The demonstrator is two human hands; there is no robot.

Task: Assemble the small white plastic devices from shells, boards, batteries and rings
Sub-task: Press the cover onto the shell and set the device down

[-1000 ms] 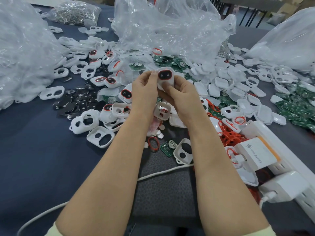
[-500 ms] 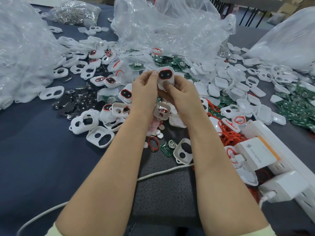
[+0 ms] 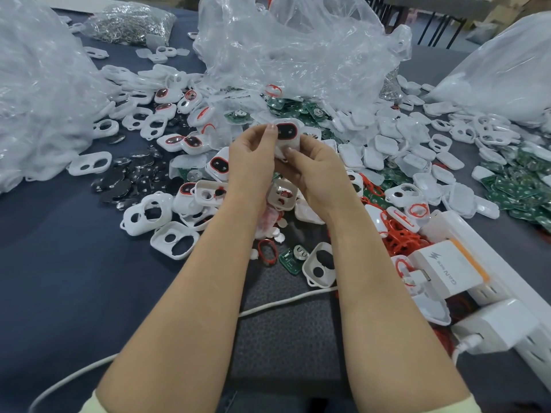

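Note:
A small white device (image 3: 287, 133) with a red-ringed dark window is held up above the table's middle. My left hand (image 3: 252, 162) pinches its left edge. My right hand (image 3: 313, 171) grips it from below and the right, thumb on its lower front. Under the hands lies an open white shell (image 3: 282, 195) with parts inside. Empty white shells (image 3: 174, 239) lie at the lower left, dark round batteries (image 3: 125, 180) left of them. Green boards (image 3: 518, 186) are heaped at the right, red rings (image 3: 399, 234) near my right forearm.
Large clear plastic bags (image 3: 292, 46) stand behind and at both sides. A white power strip (image 3: 504, 269) with two plugged chargers (image 3: 447, 266) lies at the right edge. A white cable (image 3: 286, 302) crosses under my forearms. A lone board (image 3: 293, 257) and shell (image 3: 320, 265) lie between my arms.
My right thumb has shifted slightly on the device's front; the device stays in nearly the same place between both hands.

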